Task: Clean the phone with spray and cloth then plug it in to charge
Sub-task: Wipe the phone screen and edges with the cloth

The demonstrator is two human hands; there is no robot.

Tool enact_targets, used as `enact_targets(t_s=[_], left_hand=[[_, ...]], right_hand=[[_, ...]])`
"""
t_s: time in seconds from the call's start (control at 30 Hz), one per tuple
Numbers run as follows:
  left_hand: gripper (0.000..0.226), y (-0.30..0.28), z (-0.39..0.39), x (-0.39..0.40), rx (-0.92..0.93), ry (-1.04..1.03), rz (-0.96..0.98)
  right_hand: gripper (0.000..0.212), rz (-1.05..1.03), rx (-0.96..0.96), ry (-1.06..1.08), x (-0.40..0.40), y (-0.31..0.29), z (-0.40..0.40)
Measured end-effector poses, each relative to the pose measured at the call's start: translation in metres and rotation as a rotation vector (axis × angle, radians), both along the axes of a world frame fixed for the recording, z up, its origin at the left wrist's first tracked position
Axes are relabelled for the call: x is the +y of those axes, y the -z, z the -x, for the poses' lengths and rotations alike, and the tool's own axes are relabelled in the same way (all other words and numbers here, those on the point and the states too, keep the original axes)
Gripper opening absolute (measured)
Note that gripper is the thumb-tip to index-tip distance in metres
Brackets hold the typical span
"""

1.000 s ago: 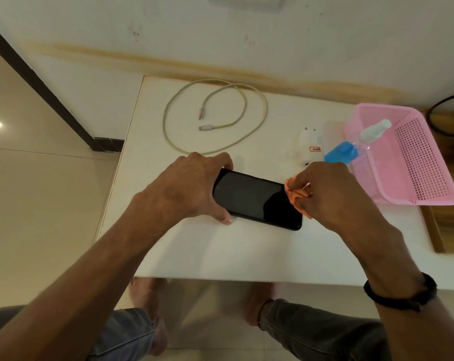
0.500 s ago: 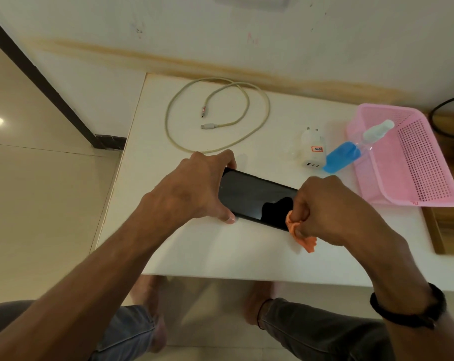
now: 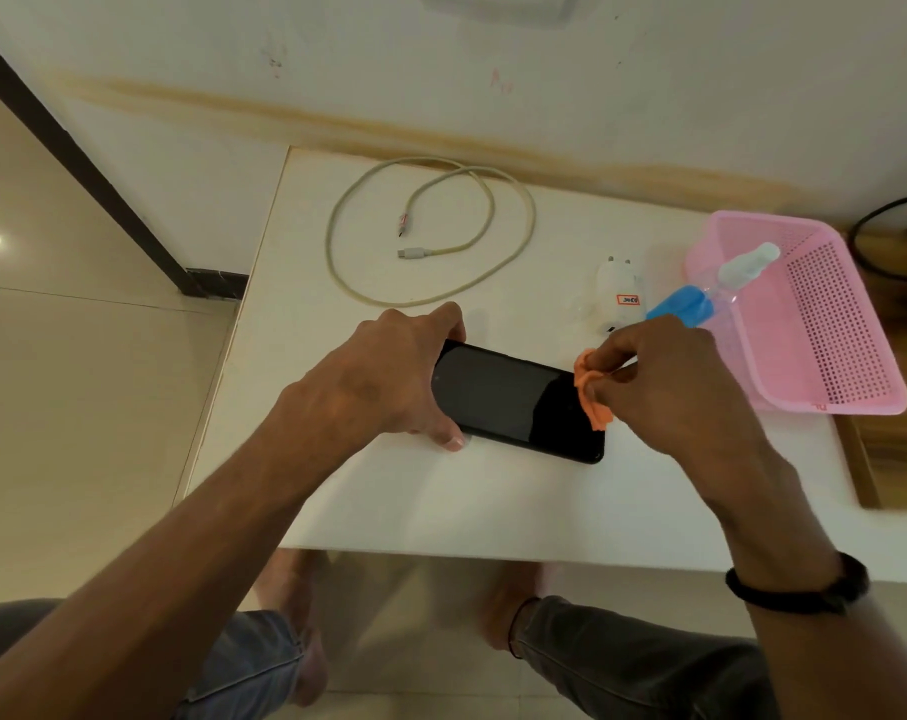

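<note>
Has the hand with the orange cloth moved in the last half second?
Yes. The right hand with the orange cloth has swung from the phone's near edge toward the white charger.

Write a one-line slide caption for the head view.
Left hand steadies a black phone on the white table while the right hand wipes its end with an orange cloth.

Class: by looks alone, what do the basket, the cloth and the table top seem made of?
Basket: likely moulded pink plastic, with a grid of holes.
Cloth: soft orange fabric, bunched in the right hand.
Table: smooth white top with a faint sheen, perhaps laminate.
</note>
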State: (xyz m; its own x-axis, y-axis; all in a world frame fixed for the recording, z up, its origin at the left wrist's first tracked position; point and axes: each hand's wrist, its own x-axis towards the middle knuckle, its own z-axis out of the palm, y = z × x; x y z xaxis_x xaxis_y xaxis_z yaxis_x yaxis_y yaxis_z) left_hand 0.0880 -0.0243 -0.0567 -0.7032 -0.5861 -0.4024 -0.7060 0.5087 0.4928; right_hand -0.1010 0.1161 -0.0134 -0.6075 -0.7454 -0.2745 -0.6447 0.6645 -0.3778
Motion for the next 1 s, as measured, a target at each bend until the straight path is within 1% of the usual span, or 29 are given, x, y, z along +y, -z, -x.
enact_targets(t_s=[0.1, 0.23, 0.3, 0.43, 0.6, 0.8, 0.83, 0.9, 0.97, 1.0], left_hand=[[0.083, 0.000, -0.001, 0.000, 0.004, -0.017, -0.010], [0.082, 0.000, -0.001, 0.000, 0.005, -0.024, -0.014], [0.081, 0.001, -0.001, 0.000, 0.006, -0.029, -0.016], [0.081, 0.000, -0.001, 0.000, 0.002, -0.037, -0.025], [0.080, -0.002, 0.001, 0.000, -0.010, -0.045, -0.052], [0.079, -0.002, 0.000, 0.000, 0.007, -0.067, -0.098], [0.080, -0.002, 0.000, 0.000, -0.002, -0.065, -0.093], [0.081, -0.002, 0.000, -0.001, -0.012, -0.058, -0.086], [0.084, -0.002, 0.000, -0.002, -0.023, -0.048, -0.088], [0.088, -0.002, 0.000, -0.003, -0.035, -0.040, -0.091]], right_hand=[[0.022, -0.103, 0.026, -0.047, -0.009, -0.001, -0.010], [0.029, -0.221, -0.048, -0.037, -0.023, -0.002, -0.018], [0.027, -0.225, -0.006, -0.124, -0.024, -0.004, -0.022], [0.026, -0.152, 0.031, -0.285, -0.021, -0.005, -0.031], [0.025, -0.140, -0.038, -0.421, -0.017, 0.001, -0.043], [0.031, -0.270, -0.148, -0.569, -0.004, -0.001, -0.038], [0.030, -0.287, -0.180, -0.561, -0.001, -0.003, -0.032], [0.024, -0.235, -0.241, -0.441, 0.004, -0.009, -0.016], [0.017, -0.110, -0.211, -0.235, 0.007, -0.010, 0.004], [0.015, -0.074, -0.153, -0.144, 0.008, -0.008, 0.011]])
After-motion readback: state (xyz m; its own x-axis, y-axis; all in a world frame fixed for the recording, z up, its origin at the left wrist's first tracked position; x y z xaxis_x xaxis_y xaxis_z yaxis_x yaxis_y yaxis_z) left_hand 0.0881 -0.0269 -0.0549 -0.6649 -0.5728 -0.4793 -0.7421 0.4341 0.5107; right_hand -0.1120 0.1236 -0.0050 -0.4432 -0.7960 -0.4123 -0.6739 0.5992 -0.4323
